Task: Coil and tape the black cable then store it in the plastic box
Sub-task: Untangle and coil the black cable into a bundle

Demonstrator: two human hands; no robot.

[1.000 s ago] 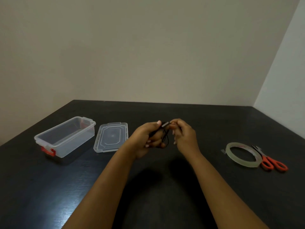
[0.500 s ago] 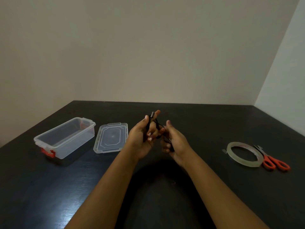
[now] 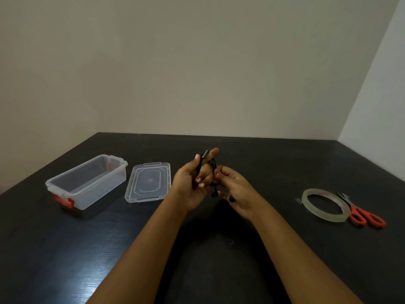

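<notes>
My left hand (image 3: pixel 194 185) is raised above the middle of the dark table, gripping the black cable (image 3: pixel 212 170), which loops around its fingers with a plug end poking up near the fingertips. My right hand (image 3: pixel 237 190) is just to the right, touching the left, pinching a lower strand of the same cable. The clear plastic box (image 3: pixel 87 183) with red latches stands open at the left. Its clear lid (image 3: pixel 149 185) lies flat beside it. A roll of clear tape (image 3: pixel 323 205) lies at the right.
Orange-handled scissors (image 3: pixel 366 218) lie against the tape roll's right side. The dark table (image 3: pixel 65 249) meets beige walls at the back and right. Both forearms reach in from the lower edge.
My left hand turned palm-up and rose with the cable wound on its fingers. My right hand dropped from the plug end to a lower strand, closer to me.
</notes>
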